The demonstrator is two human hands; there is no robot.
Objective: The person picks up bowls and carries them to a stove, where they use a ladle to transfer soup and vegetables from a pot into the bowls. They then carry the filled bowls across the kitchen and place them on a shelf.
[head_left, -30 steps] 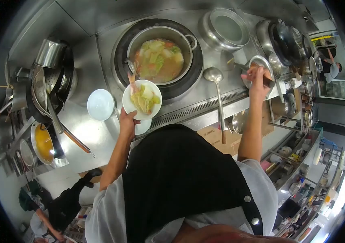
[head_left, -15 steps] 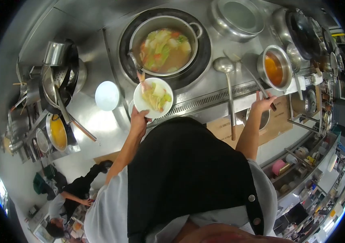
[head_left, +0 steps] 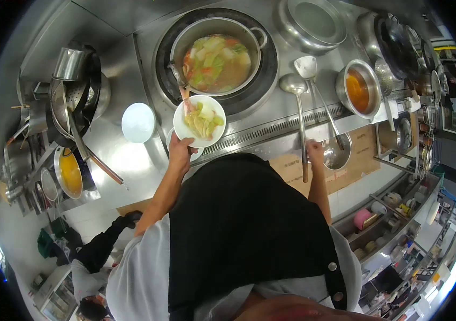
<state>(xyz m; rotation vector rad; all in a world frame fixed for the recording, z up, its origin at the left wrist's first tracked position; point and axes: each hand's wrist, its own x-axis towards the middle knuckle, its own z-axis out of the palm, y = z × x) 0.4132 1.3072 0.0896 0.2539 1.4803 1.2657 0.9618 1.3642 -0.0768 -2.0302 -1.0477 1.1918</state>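
Observation:
My left hand (head_left: 181, 152) grips the near rim of a white plate (head_left: 182, 130), thumb on top. Cut cabbage and other vegetables (head_left: 205, 120) lie on it, and a long pinkish piece (head_left: 185, 95) juts past its far rim. Just beyond stands a large metal pot (head_left: 179, 47) of soup with vegetables, on a round black burner (head_left: 162, 51). Part of another white dish shows under the plate. My right hand (head_left: 315, 152) is right beside the handle of a ladle (head_left: 293, 84); its fingers look blurred. Next to the ladle lies a spatula (head_left: 306, 66).
A white bowl (head_left: 138, 123) stands left of the plate. To the right is a metal pot (head_left: 342, 96) of orange liquid; a steel bowl (head_left: 339, 157) sits lower, over cardboard (head_left: 364, 152). Pans and strainers (head_left: 73, 101) crowd the left. Another person (head_left: 91, 262) is behind, lower left.
My right hand has moved left, from the spatula's handle to beside the ladle's. The spatula has swung left, closer to the ladle. My left hand holds the plate nearly in place.

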